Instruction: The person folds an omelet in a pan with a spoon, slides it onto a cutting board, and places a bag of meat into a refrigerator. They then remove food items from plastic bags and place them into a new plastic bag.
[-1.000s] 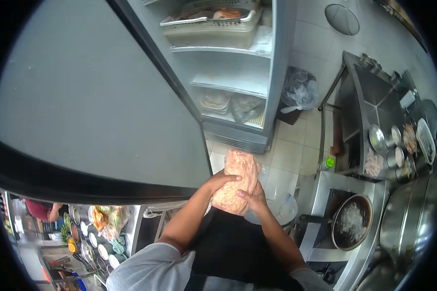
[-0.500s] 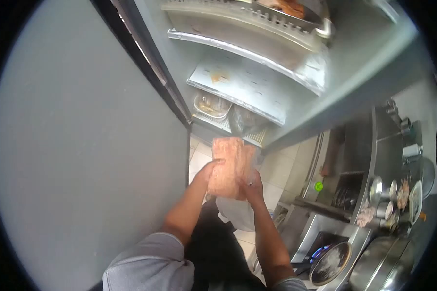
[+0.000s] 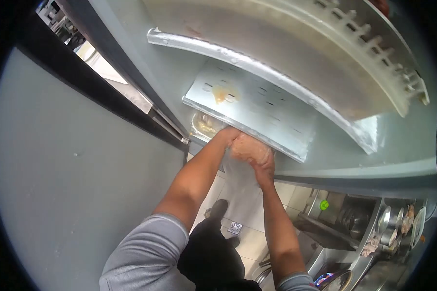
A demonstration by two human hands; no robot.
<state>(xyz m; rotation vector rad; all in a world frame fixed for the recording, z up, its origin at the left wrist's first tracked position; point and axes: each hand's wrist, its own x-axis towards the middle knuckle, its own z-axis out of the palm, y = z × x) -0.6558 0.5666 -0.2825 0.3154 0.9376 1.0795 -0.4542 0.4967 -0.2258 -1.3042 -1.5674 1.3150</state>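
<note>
Between my two hands is a pale pink slab that looks like packed raw meat (image 3: 249, 147), its far end under the edge of a metal shelf (image 3: 257, 92). My left hand (image 3: 229, 137) grips its left side, the fingers partly hidden by the shelf lip. On the right side my right hand (image 3: 264, 170) is closed around the near corner. A clear tray with yellowish food (image 3: 205, 125) sits on the fridge's lowest level, just left of my left hand. An orange stain marks the shelf above.
The grey fridge door (image 3: 82, 169) stands open on my left. A higher shelf (image 3: 257, 68) and a pale plastic crate (image 3: 354, 29) are overhead. At lower right are a lit gas burner (image 3: 323, 279) with a pan (image 3: 339, 282), and a counter with pots (image 3: 388, 236).
Both hands have carried the slab forward, from in front of the fridge to under the metal shelf. My view has moved closer to the shelves.
</note>
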